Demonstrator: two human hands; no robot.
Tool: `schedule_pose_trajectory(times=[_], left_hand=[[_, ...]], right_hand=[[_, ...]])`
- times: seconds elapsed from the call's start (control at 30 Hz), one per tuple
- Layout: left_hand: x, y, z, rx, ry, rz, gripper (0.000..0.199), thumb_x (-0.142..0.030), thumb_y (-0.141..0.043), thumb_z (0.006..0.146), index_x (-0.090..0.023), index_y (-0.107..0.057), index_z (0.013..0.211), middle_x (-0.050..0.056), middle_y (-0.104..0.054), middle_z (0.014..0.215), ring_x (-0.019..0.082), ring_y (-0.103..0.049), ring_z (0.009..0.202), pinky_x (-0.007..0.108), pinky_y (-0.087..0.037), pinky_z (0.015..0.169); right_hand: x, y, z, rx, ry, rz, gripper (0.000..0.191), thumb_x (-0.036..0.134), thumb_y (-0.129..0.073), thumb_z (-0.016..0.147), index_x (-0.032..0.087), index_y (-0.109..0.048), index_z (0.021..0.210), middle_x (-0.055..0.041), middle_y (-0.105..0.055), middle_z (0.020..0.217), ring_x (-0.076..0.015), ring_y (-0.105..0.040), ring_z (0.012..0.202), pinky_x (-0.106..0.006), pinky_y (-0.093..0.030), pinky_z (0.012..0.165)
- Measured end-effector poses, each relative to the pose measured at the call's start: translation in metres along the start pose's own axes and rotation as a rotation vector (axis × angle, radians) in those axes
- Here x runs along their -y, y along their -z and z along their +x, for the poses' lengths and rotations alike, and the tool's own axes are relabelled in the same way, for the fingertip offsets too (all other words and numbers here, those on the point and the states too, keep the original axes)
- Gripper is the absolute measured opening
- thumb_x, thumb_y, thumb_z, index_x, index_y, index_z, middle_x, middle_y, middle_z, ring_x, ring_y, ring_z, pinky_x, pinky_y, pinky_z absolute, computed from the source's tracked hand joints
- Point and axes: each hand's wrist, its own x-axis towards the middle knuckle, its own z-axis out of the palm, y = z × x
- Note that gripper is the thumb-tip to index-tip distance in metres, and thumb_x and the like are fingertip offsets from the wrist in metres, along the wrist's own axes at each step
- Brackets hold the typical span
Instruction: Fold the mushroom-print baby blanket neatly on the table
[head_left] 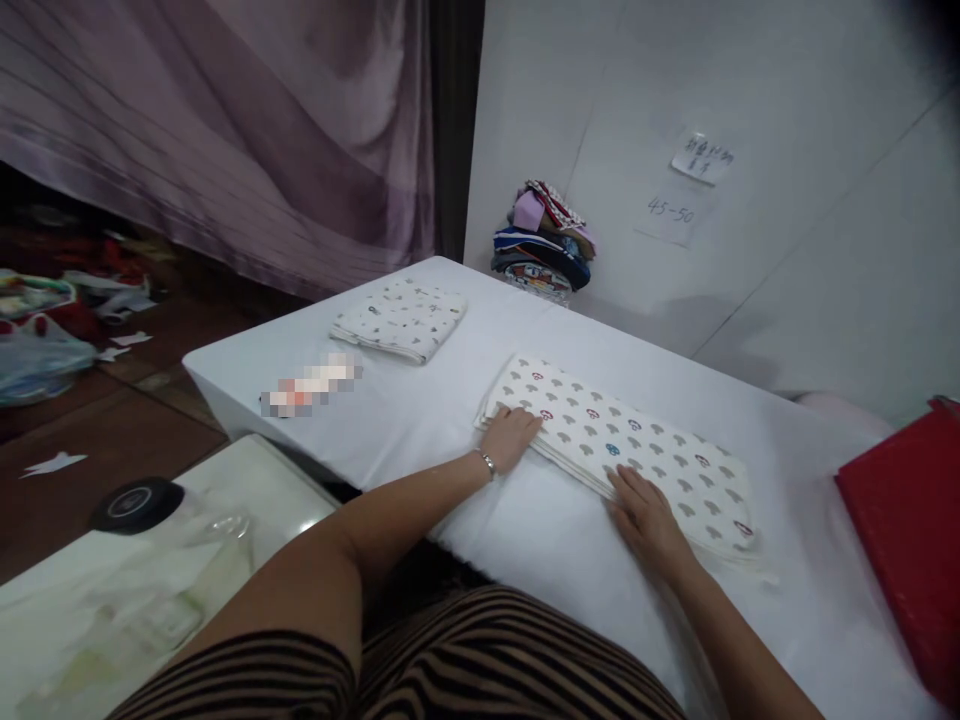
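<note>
A long folded white cloth (622, 450) with grey, red and blue printed motifs lies flat on the white-covered table (555, 560). My left hand (511, 438) rests palm down on the cloth's near left corner, a bracelet on its wrist. Farther right, my right hand (643, 512) touches the near edge of the same cloth, its fingers laid over the border. Neither hand grips it. Another folded white cloth (401, 318), with small prints, sits toward the table's back left, away from both hands.
A blurred-out item (311, 385) lies at the table's left edge. A red object (907, 540) stands at the far right. Stacked folded clothes (540, 245) are by the wall. At lower left, a white surface (277, 490) bears a black round object (139, 503).
</note>
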Motion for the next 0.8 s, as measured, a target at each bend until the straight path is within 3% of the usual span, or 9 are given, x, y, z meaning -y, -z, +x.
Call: schedule_pose_trajectory(times=[0.17,0.33,0.47,0.57,0.8], left_hand=[[0.048,0.007,-0.031,-0.12,0.298,-0.012,0.044,-0.006,-0.039,0.08,-0.019,-0.05,0.122,0.01,-0.057,0.118,0.024,-0.046,0.112,0.04,-0.034,0.091],[0.065,0.014,-0.054,-0.11,0.606,-0.16,0.045,-0.008,-0.046,0.074,-0.017,-0.054,0.117,0.009,-0.059,0.115,0.022,-0.052,0.105,0.035,-0.04,0.087],[0.064,0.015,-0.06,-0.093,0.631,-0.194,0.021,-0.024,-0.048,0.081,-0.018,-0.065,0.093,0.007,-0.063,0.097,0.022,-0.054,0.096,0.034,-0.042,0.084],[0.063,0.014,-0.056,-0.067,0.619,-0.179,0.022,-0.032,-0.051,0.082,-0.018,-0.067,0.084,0.008,-0.062,0.092,0.023,-0.054,0.094,0.034,-0.042,0.082],[0.059,0.011,-0.045,-0.034,0.612,-0.217,0.018,-0.028,-0.05,0.082,-0.018,-0.065,0.08,0.007,-0.06,0.092,0.022,-0.053,0.095,0.032,-0.043,0.079]], right_hand=[[0.046,-0.012,0.058,-0.023,0.164,0.039,0.043,0.03,-0.04,0.09,0.019,-0.05,0.131,-0.0123,-0.046,0.138,-0.0265,-0.04,0.128,-0.046,-0.034,0.102],[0.105,-0.022,0.117,-0.004,0.246,0.092,0.04,0.027,-0.043,0.089,0.018,-0.052,0.127,-0.0126,-0.05,0.132,-0.0253,-0.044,0.121,-0.042,-0.036,0.099],[0.138,-0.026,0.149,0.005,0.231,0.128,0.033,0.025,-0.048,0.087,0.017,-0.057,0.118,-0.0117,-0.054,0.124,-0.0242,-0.047,0.111,-0.037,-0.038,0.093],[0.152,-0.027,0.161,0.004,0.203,0.123,0.027,0.024,-0.05,0.086,0.018,-0.061,0.11,-0.0103,-0.057,0.114,-0.0236,-0.048,0.103,-0.036,-0.038,0.089],[0.161,-0.027,0.17,0.016,0.135,0.193,0.022,0.022,-0.049,0.088,0.019,-0.064,0.104,-0.0073,-0.06,0.099,-0.0202,-0.049,0.094,-0.032,-0.038,0.086]])
